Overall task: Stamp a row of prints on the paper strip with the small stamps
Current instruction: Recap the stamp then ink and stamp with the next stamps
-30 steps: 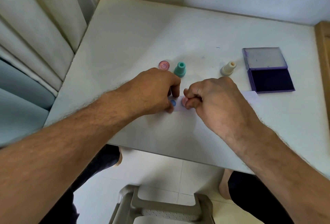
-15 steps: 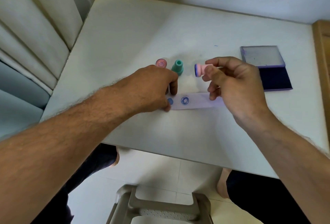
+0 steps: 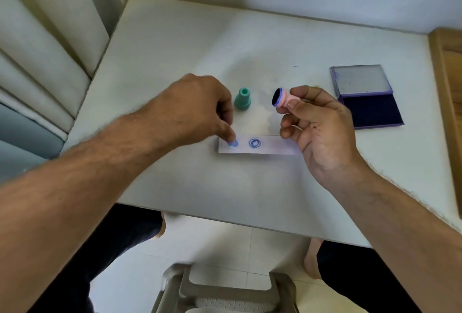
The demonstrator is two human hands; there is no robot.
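Observation:
A white paper strip (image 3: pixel 271 147) lies on the table (image 3: pixel 175 58) with a blue ring print (image 3: pixel 254 142) near its left end. My left hand (image 3: pixel 195 110) has its fingers curled and pins the strip's left end with a fingertip, partly covering a second blue mark (image 3: pixel 234 143). My right hand (image 3: pixel 322 132) holds a small pink stamp (image 3: pixel 285 99) in the air above the strip's right part, its dark inked face turned to the left. A teal stamp (image 3: pixel 242 99) stands upright just behind the strip, between my hands.
An open purple ink pad (image 3: pixel 372 110) with its lid (image 3: pixel 360 79) folded back sits at the right. A wooden edge (image 3: pixel 447 83) borders the table on the far right. Walls close in at the back and left. A plastic stool (image 3: pixel 225 292) stands below the front edge.
My right hand lifted the pink stamp off the strip, leaving the ring print, and turned it sideways in the air. My left hand stayed pressing the strip's left end.

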